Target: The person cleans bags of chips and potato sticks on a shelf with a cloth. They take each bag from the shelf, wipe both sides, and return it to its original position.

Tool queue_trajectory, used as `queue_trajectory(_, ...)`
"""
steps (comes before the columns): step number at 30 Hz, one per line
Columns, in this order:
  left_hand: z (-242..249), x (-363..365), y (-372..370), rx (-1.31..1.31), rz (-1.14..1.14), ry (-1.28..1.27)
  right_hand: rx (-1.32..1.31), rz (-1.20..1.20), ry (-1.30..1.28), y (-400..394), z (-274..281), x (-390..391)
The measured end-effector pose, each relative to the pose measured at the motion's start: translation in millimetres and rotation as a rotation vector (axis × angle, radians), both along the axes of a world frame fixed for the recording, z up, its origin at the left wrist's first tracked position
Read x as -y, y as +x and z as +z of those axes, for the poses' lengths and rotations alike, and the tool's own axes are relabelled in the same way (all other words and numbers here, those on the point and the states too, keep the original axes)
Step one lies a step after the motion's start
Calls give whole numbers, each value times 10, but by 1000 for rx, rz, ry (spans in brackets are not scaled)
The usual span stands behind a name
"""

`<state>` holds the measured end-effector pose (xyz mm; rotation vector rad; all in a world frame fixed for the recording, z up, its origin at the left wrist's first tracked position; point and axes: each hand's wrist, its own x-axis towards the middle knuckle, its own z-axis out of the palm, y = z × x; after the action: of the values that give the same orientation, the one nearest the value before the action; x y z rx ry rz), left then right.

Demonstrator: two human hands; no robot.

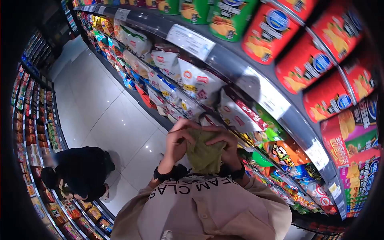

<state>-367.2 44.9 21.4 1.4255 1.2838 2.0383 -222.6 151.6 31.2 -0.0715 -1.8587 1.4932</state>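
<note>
A crumpled olive-green cloth (205, 154) is held up in front of my chest. My left hand (178, 138) has its fingers bent around the cloth's left upper edge. On the other side, my right hand (225, 139) grips the right upper edge, its fingers curled in toward the middle. Both hands are close together, and the cloth hangs between them. White snack bags (200, 82) stand on the shelf just beyond my hands. Dark bands circle both wrists.
A tall snack shelf (188, 40) curves along the right, with red chip canisters (272, 30) on its upper level and price tags on its edge. At the left, a person in dark clothes (82, 172) bends toward another shelf (36, 124). Pale floor tiles (100, 100) lie between.
</note>
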Motion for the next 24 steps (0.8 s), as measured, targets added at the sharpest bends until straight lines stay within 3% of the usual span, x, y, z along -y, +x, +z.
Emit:
queue_trajectory(2,19,137,-585,3,-32,14,-5,146,6,-577,-14,46)
queue_trajectory(5,148,353,-1478,-167,37,28,-168,368,-591,-1522,-10,337)
queue_trajectory(6,162,409,-1726,-179,41,22,-179,376,-595,-1840,-7,461)
queue_trajectory(8,218,447,-2248,-148,95,33,-75,117,-506,-2471,23,653)
queue_trajectory(9,209,499,-2566,-246,56,-102,33,-27,-422,-2723,-67,701)
queue_trajectory(10,264,507,-2806,-244,52,-111,35,-30,-431,-2980,-136,721)
queue_trajectory(12,401,430,-3222,-336,145,-199,-54,-789,148,-3494,-184,638)
queue_trajectory(14,401,489,-3590,-300,109,-193,-269,-1047,419,-3854,-116,336)
queue_trajectory(15,380,512,-3762,-243,118,-209,-144,-1152,560,-3980,-75,233)
queue_trajectory(18,200,493,-4265,-123,117,-218,69,-1118,785,-4387,-426,96)
queue_trajectory(22,39,432,-4955,-29,208,-193,311,-948,692,-4750,-647,201)
queue_trajectory(24,-54,400,-5329,44,259,-218,170,-1032,783,-4924,-444,176)
